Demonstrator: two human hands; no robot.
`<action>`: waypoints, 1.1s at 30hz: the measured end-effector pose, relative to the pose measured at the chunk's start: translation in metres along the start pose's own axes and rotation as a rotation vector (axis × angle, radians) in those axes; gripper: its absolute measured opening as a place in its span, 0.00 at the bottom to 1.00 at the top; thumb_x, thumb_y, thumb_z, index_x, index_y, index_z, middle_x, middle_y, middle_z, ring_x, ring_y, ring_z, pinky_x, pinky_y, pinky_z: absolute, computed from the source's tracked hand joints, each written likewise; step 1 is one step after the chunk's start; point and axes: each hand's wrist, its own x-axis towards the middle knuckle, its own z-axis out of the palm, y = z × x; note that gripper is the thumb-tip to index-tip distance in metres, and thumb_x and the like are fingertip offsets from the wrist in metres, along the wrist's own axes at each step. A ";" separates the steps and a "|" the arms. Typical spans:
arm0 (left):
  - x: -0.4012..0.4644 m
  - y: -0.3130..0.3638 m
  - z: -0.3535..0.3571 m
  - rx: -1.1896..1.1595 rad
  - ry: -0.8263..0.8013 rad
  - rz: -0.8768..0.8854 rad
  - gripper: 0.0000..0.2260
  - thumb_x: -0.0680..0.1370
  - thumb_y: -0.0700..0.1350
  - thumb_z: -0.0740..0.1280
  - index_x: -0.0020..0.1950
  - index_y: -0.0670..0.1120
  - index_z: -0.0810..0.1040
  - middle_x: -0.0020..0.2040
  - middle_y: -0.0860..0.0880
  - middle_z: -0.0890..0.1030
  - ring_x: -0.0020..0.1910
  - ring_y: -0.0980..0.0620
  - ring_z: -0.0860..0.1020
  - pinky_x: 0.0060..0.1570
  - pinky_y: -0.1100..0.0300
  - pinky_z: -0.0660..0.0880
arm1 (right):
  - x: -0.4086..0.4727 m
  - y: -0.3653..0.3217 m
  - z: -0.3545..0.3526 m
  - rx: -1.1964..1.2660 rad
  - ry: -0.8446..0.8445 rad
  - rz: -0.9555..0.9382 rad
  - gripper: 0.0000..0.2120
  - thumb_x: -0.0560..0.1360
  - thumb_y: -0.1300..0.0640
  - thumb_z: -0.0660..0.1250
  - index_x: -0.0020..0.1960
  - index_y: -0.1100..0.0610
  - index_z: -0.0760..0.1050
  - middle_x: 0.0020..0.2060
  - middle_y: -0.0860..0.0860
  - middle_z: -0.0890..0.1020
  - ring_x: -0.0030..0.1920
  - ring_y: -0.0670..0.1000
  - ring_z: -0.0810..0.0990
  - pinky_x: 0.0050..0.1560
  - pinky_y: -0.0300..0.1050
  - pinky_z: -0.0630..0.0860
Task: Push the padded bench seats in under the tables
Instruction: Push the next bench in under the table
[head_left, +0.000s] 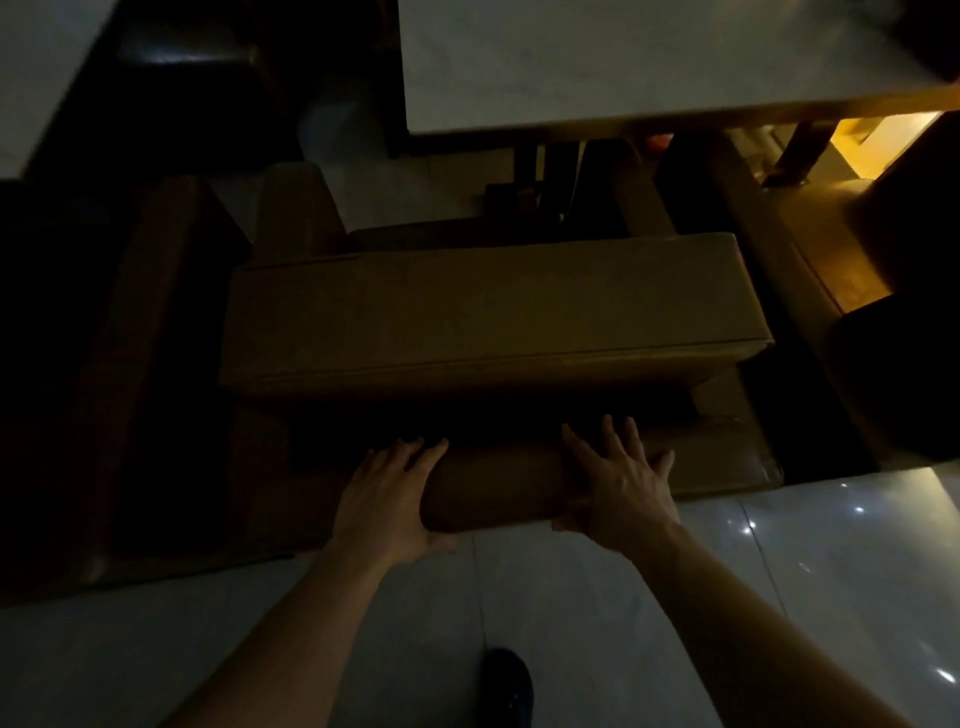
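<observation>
Head view, the room: It is dark. A white table (623, 62) sits at 12 o'clock. A shiny tiled floor (831, 571) fills the 5 o'clock corner.
Head view, the bench: A brown padded bench seat (488, 306) lies in the middle. Its long side runs from 9 o'clock to 3 o'clock. It is near the table but looks not yet under it.
Head view, the near edge: A low padded edge (498, 488) lies just under the hands. I cannot tell if it is part of the same bench or another one.
Left hand: The left hand (387, 499) rests on that edge, fingers spread and fairly straight, thumb tucked under the rim.
Right hand: The right hand (621, 486) rests flat beside it, fingers open and pointing to 12 o'clock.
Which way to push: The bench lies at 12 o'clock from the fingers. I think the push must go straight that way, across the long side.
Which hand is nearer: Both hands look about the same, one on each side of the middle.
Also there: A dark shoe (511, 686) stands at 6 o'clock.
</observation>
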 end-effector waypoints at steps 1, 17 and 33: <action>0.000 -0.001 0.003 -0.008 0.014 -0.001 0.54 0.60 0.73 0.72 0.79 0.61 0.47 0.79 0.53 0.55 0.76 0.48 0.55 0.74 0.47 0.53 | 0.001 -0.001 0.001 -0.001 0.014 0.000 0.56 0.65 0.31 0.72 0.79 0.38 0.38 0.80 0.56 0.41 0.78 0.64 0.35 0.71 0.79 0.46; 0.001 -0.020 0.015 -0.052 0.191 0.072 0.43 0.67 0.68 0.70 0.77 0.61 0.54 0.72 0.54 0.65 0.69 0.50 0.64 0.68 0.51 0.62 | 0.006 -0.011 0.010 -0.053 0.055 0.019 0.50 0.69 0.31 0.68 0.78 0.37 0.38 0.80 0.57 0.44 0.78 0.64 0.37 0.70 0.79 0.48; -0.037 -0.069 0.024 -0.069 0.219 0.026 0.42 0.66 0.67 0.71 0.76 0.62 0.56 0.72 0.54 0.66 0.68 0.50 0.66 0.66 0.50 0.64 | -0.015 -0.064 0.036 -0.023 0.048 -0.024 0.49 0.71 0.31 0.66 0.79 0.38 0.38 0.80 0.57 0.41 0.77 0.65 0.34 0.70 0.80 0.46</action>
